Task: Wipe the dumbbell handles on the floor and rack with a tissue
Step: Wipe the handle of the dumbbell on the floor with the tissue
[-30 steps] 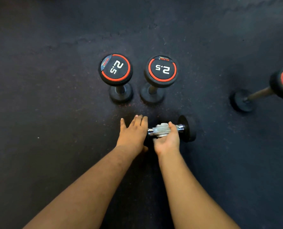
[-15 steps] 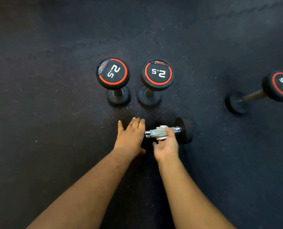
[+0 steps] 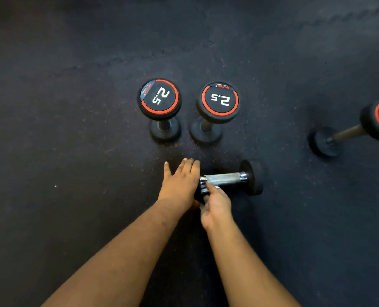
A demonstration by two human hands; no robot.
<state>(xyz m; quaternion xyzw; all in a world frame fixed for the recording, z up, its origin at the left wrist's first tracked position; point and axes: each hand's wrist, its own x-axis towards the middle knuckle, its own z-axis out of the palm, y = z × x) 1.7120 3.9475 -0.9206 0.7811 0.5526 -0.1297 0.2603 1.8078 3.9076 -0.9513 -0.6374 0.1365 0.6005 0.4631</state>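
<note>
Dumbbell [image 3: 230,179]: lies on its side on the floor [image 3: 73,196].
Left hand [image 3: 180,180]: flat, fingers straight, steadying one end.
Right hand [image 3: 217,204]: curled at the handle's near end; tissue not visible.
Technique: rub the full knurled length.

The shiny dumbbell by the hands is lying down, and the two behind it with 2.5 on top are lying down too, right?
Not quite. The head view shows the shiny dumbbell by the hands lying down, but the two 2.5 dumbbells behind it stand upright on end.

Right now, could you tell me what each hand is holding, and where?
The left hand rests flat on the lying dumbbell's left weight. The right hand pinches the tissue against its handle's left end.
</note>
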